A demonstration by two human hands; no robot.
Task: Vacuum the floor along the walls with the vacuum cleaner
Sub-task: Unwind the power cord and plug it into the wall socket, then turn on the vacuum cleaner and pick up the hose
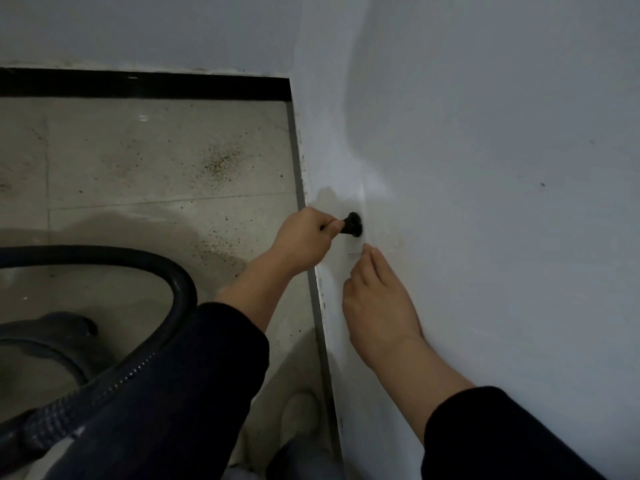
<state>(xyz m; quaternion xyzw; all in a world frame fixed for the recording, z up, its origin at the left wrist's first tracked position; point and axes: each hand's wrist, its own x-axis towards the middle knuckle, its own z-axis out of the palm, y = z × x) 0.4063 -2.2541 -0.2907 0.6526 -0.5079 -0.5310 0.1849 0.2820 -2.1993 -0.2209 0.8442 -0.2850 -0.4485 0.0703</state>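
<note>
**Plug at the wall, both hands in**

Head view, and your left hand [304, 237] is right at the centre of the picture. Its fingers and thumb are curled tight round the stem of the black plug [352, 225]. The plug's head, just toward 3 o'clock from that hand, sits against the white socket plate [346, 202] on the wall [502, 168]. I cannot tell whether the pins are fully home.

Your right hand [379, 306] reaches up from 5 o'clock along the wall. Its fingers are straight and it holds nothing. 1 fingertip touches the plate just at 6 o'clock of the plug. The 2 hands are near each other but not touching.

Now the vacuum cleaner. Its black hose [183, 289] sweeps in from 9 o'clock, bends hard downward, then runs off toward 7 o'clock beside your dark left sleeve [225, 341]. The hose shows ribbing low down. A grey, blurred part of the machine [52, 334] sits on the floor [138, 168] at 8 o'clock.

The floor is pale tile, with dark specks [221, 161] scattered at 11 o'clock of your left hand. A black strip [138, 84] edges the far wall at 11 o'clock, and a grey strip [301, 168] runs along the foot of the near wall. A pale shoe [299, 415] shows at 6 o'clock.
</note>
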